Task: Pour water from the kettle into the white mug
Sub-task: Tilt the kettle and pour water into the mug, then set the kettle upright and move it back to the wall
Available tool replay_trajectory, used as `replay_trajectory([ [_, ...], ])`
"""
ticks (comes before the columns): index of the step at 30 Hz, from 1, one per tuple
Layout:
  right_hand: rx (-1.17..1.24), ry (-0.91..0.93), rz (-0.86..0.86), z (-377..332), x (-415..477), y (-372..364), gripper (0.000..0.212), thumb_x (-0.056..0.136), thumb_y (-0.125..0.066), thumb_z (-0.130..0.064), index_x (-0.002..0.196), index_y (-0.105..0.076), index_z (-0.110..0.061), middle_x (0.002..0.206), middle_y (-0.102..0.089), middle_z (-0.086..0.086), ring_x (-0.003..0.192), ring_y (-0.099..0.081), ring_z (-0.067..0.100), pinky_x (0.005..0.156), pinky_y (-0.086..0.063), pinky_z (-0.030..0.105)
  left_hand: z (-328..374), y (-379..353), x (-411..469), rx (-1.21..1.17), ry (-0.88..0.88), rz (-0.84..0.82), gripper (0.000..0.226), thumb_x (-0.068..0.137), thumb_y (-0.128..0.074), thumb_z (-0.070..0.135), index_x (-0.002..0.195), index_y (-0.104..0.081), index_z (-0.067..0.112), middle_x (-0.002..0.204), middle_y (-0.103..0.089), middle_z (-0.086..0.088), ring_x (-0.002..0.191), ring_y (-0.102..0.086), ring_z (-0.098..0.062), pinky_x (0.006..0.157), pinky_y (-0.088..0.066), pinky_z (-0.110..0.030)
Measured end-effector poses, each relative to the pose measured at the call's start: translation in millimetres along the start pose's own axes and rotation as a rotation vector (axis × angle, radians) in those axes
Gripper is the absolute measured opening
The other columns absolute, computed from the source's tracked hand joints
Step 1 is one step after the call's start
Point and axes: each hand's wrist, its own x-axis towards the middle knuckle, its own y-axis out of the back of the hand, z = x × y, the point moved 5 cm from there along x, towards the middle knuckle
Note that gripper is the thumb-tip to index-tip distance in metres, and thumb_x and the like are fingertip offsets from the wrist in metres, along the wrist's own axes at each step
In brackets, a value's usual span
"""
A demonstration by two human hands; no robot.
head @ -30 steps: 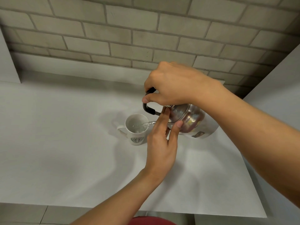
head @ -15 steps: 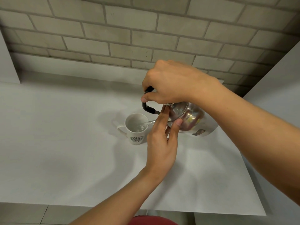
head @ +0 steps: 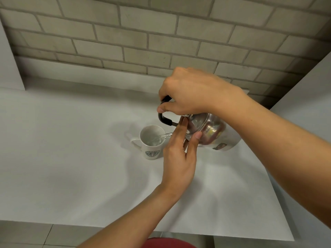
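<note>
A white mug (head: pixel 152 143) with a green round logo stands on the white table (head: pixel 71 158), handle to the left. A shiny steel kettle (head: pixel 209 130) is tilted over it from the right, and a thin stream of water runs from its spout into the mug. My right hand (head: pixel 189 92) is closed around the kettle's black handle (head: pixel 163 119) from above. My left hand (head: pixel 179 158) reaches up from below, its fingertips pressed flat against the kettle's lid; the lid and spout are mostly hidden behind those fingers.
A grey brick wall (head: pixel 161 42) rises behind the table. White panels stand at the far left (head: pixel 7 68) and along the right side (head: pixel 304 86). The table's front edge (head: pixel 107 227) runs close to me, with tiled floor below it.
Water keeps flowing into the mug. The kettle and both hands hold nearly the same pose, with only a slight shift.
</note>
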Motion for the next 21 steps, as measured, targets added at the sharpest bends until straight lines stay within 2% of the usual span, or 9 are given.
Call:
replay_trajectory([
  [2,0.017,-0.007,0.016,3.8,-1.7,-2.6,0.036,0.093,-0.063,-0.057,0.104,-0.077,-0.025,0.071,-0.046,-0.006,0.083,-0.065,0.035,0.058,-0.041,0.032,-3.9,0.9,1.0,0.014,0.011,-0.020,0.053,0.104,-0.058,0.038,0.152,-0.047,0.020,0.119,-0.071,0.004,0.089,-0.060,0.000,0.085,-0.044,-0.011],
  [4,0.041,-0.013,0.042,7.8,-4.6,-5.2,0.037,0.094,-0.062,-0.058,0.105,-0.077,-0.026,0.077,-0.055,-0.003,0.082,-0.064,0.033,0.054,-0.039,0.030,-6.7,2.2,2.2,0.033,0.016,-0.046,0.054,0.104,-0.058,0.036,0.153,-0.046,0.018,0.132,-0.068,0.004,0.109,-0.064,-0.004,0.097,-0.049,-0.023],
  [6,0.081,-0.009,0.065,12.4,-8.9,-9.4,0.037,0.094,-0.060,-0.059,0.105,-0.077,-0.028,0.084,-0.066,0.000,0.084,-0.065,0.032,0.058,-0.049,0.035,-6.7,3.5,3.6,0.058,0.001,-0.083,0.054,0.104,-0.058,0.034,0.154,-0.044,0.017,0.141,-0.064,0.006,0.122,-0.061,-0.007,0.104,-0.049,-0.029],
  [9,0.168,-0.009,0.111,22.2,-19.5,-16.5,0.038,0.095,-0.059,-0.059,0.106,-0.078,-0.027,0.087,-0.075,-0.001,0.080,-0.065,0.025,0.071,-0.056,0.044,-6.1,4.9,6.4,0.123,-0.045,-0.150,0.054,0.105,-0.057,0.034,0.155,-0.042,0.020,0.149,-0.057,0.007,0.128,-0.058,-0.010,0.106,-0.047,-0.028],
  [13,0.272,-0.037,0.236,41.2,-38.9,-27.6,0.040,0.097,-0.058,-0.057,0.112,-0.079,-0.026,0.088,-0.079,-0.001,0.074,-0.067,0.020,0.074,-0.054,0.042,-10.3,6.6,11.4,0.264,-0.053,-0.228,0.054,0.103,-0.057,0.040,0.153,-0.045,0.021,0.159,-0.047,0.002,0.146,-0.041,-0.009,0.117,-0.033,-0.024],
  [15,0.322,-0.049,0.307,48.2,-49.0,-34.2,0.036,0.098,-0.060,-0.053,0.110,-0.080,-0.025,0.084,-0.079,-0.001,0.071,-0.067,0.018,0.073,-0.053,0.039,-10.5,6.4,14.2,0.319,-0.081,-0.266,0.054,0.102,-0.059,0.039,0.151,-0.048,0.019,0.159,-0.047,0.001,0.147,-0.039,-0.009,0.118,-0.030,-0.018],
  [18,0.413,-0.103,0.416,58.8,-64.0,-43.6,0.033,0.097,-0.064,-0.049,0.108,-0.081,-0.022,0.085,-0.080,-0.005,0.071,-0.068,0.015,0.071,-0.052,0.032,-7.5,10.5,19.0,0.338,-0.112,-0.269,0.046,0.100,-0.064,0.040,0.141,-0.060,0.020,0.147,-0.058,0.004,0.135,-0.049,-0.004,0.107,-0.030,-0.004],
  [21,0.498,-0.182,0.490,71.0,-78.7,-53.5,0.027,0.096,-0.068,-0.046,0.103,-0.081,-0.024,0.083,-0.079,-0.008,0.068,-0.066,0.013,0.069,-0.050,0.031,-5.0,22.9,26.1,0.349,-0.150,-0.198,0.022,0.096,-0.068,0.041,0.106,-0.076,0.024,0.112,-0.072,0.010,0.105,-0.064,-0.003,0.091,-0.043,-0.007],
])
